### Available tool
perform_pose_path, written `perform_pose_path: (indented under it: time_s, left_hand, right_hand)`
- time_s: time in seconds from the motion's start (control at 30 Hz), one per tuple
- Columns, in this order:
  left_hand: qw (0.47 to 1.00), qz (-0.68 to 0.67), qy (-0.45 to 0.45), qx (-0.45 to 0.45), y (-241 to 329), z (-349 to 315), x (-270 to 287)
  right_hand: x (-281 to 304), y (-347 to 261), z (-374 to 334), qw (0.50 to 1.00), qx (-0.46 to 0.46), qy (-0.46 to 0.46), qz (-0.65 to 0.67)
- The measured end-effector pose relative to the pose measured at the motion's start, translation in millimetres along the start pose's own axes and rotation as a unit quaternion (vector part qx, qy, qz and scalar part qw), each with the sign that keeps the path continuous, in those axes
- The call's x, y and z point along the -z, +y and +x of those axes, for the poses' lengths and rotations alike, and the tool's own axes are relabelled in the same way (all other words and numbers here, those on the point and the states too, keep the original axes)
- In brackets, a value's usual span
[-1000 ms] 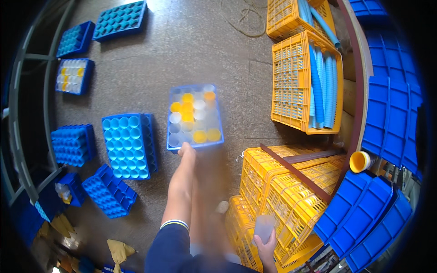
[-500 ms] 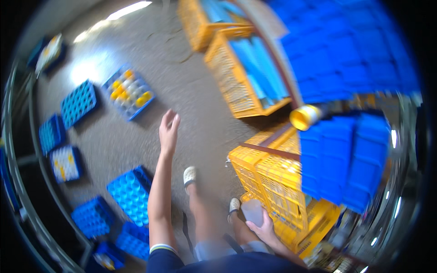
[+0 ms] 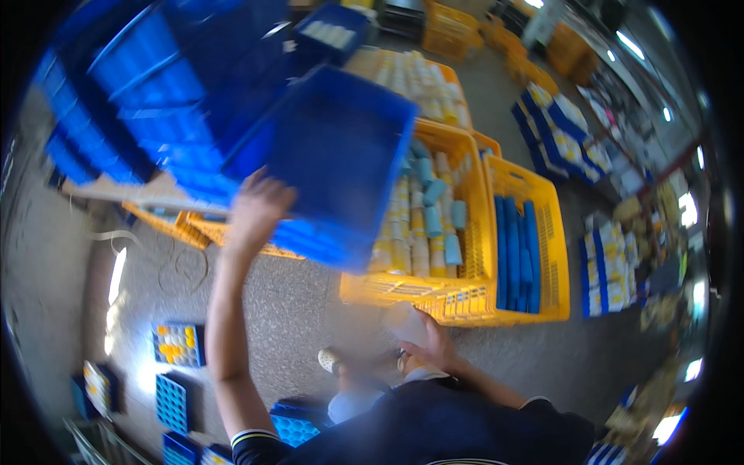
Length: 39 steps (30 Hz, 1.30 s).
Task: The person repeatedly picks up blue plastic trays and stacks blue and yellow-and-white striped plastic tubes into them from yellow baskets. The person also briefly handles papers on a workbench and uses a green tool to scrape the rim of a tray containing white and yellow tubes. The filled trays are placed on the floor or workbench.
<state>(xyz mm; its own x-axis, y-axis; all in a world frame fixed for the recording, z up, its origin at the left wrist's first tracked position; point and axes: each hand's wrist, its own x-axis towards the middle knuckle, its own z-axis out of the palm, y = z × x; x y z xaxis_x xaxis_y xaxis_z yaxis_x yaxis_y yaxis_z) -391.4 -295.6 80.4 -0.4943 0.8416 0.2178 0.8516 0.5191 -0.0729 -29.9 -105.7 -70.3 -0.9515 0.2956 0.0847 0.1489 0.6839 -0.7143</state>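
My left hand [image 3: 260, 208] reaches forward with its fingers closed over the near edge of a blue plastic crate [image 3: 341, 147]. The crate sits tilted, its hollow interior facing me, and is slightly smeared by motion. Stacks of similar blue crates [image 3: 167, 101] rise just left of it. Low by my body, my right hand [image 3: 435, 341] is wrapped round a pale, translucent, cup-like piece [image 3: 407, 325]; its exact kind is hard to make out.
A yellow basket [image 3: 477, 209] holds rows of white, yellow and light-blue cylinders. Beside it, another yellow basket [image 3: 554, 240] carries dark-blue rolls. Filled trays [image 3: 180, 345] and a turquoise holed tray [image 3: 172, 403] lie on the floor at left. Loaded stacks [image 3: 608, 263] stand at right.
My view has swung right toward the stacks and baskets. My left hand was stretched out with nothing in it and is now on the blue crate. My right hand still holds the pale piece.
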Motion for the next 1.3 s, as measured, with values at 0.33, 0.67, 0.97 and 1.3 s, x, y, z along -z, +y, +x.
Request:
perform_pose_path:
  time_s: [0.33, 0.67, 0.97, 1.3]
  left_hand:
    - [0.965, 0.133, 0.174, -0.147, 218.0, 18.7, 95.8]
    - [0.957, -0.215, 0.132, -0.144, 417.6, 31.9, -90.1]
    - [0.922, -0.296, -0.093, -0.234, 471.9, -15.4, -145.7]
    - [0.819, -0.247, 0.359, 0.373, 187.1, -70.2, -117.7]
  right_hand:
    - [123.1, 141.5, -47.5, 0.934, -0.167, 0.233, 0.211]
    - [268.1, 235.4, -43.9, 0.865, -0.2, 0.436, 0.146]
    - [254.0, 254.7, 33.0, 0.93, -0.016, 0.347, 0.119]
    - [235.6, 276.3, 99.2, 0.868, -0.073, 0.225, -0.437]
